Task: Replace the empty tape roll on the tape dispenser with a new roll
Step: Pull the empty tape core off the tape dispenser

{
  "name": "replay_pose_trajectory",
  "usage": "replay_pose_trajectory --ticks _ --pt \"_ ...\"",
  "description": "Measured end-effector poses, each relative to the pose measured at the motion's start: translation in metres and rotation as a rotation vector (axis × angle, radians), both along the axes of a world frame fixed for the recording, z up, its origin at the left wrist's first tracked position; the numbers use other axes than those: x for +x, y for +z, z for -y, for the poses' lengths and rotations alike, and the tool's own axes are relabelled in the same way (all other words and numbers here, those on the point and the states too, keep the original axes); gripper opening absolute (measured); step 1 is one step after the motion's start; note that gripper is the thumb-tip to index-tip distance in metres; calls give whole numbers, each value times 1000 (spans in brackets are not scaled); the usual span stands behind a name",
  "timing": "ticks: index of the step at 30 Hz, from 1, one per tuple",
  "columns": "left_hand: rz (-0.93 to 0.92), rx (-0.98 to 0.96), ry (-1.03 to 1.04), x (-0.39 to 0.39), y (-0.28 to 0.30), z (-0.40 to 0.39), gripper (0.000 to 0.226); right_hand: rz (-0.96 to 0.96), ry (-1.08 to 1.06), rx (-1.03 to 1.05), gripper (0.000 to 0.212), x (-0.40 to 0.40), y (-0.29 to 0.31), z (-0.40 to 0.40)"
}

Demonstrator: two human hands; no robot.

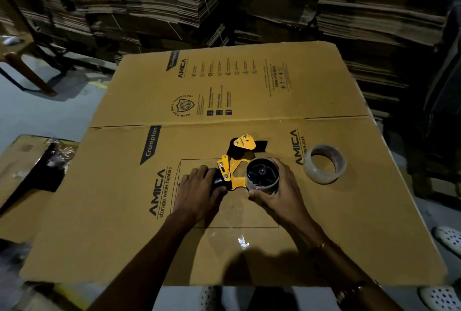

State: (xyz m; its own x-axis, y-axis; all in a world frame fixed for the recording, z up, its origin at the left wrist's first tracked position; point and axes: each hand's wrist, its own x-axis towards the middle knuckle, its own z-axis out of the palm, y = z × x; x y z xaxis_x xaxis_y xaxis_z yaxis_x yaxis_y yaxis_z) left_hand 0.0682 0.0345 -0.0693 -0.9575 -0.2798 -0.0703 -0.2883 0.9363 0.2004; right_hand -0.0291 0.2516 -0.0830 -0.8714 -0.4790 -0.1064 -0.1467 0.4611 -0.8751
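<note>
A large flattened cardboard sheet [249,101], printed with "Crompton" and "AMICA storage water heaters", lies flat and carries everything. At its far left edge a second piece of cardboard [15,181] sits lower, with crumpled clear plastic on it.

Near the middle of the sheet, the left hand [199,191] curls its fingers over the black handle of the tape dispenser [233,173] and holds it down. The dispenser has a yellow metal frame with small screws, a yellow plate at its far end over a black front piece, and a black spoked hub. It lies on its side on the sheet.

The right hand [279,191] wraps thumb and fingers around the empty tape roll [262,177], a thin, pale ring seated on the hub.

Further right, apart from the hands, the new roll [324,163] of clear tape lies on the sheet, tilted, its brown core open to the camera.

Bare cardboard stretches on all sides of the dispenser. Stacks of flattened cartons [374,11] rise beyond the far edge.
</note>
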Motion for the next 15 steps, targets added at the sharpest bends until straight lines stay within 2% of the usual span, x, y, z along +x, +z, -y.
replay_pose_trajectory --ticks 5,11,15 --pt "-86 -107 -78 -8 -9 23 57 22 -19 -18 110 7 -8 10" --pt "-261 -181 -163 -17 -18 46 52 -122 -28 -19 92 12 -10 24" --pt "-315 -203 -160 -18 -29 45 50 -149 -28 -38 93 12 -25 23"
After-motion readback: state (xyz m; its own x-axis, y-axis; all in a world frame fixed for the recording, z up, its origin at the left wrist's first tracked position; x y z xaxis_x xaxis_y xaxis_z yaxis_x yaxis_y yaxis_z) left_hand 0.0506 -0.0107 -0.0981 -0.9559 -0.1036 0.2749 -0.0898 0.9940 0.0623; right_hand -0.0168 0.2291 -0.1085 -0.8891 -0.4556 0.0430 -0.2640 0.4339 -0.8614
